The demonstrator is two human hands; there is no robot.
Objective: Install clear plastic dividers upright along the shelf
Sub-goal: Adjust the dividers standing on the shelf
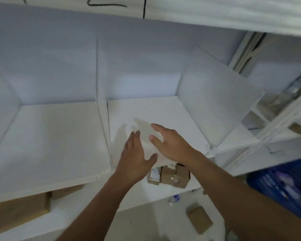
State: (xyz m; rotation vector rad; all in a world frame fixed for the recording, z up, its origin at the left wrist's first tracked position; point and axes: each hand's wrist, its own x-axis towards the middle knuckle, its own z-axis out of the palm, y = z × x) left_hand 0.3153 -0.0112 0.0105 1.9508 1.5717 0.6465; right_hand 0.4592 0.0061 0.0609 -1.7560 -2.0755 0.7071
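Left hand [135, 156] and right hand [172, 145], fingers [135, 136] straight, touch divider [149, 147] running lengthwise into shelf [59, 136].

The left hand [135, 153] and right hand [172, 145] reach forward, fingers straight.

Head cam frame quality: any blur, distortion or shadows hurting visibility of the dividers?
Head view: soft overall, motion smear worst on the blue crate at the right edge; wide-angle bowing curves the upper shelf edge; a soft shadow lies on the shelf board ahead of the left hand and right hand; the middle divider reads only as faint edges, low contrast against white.
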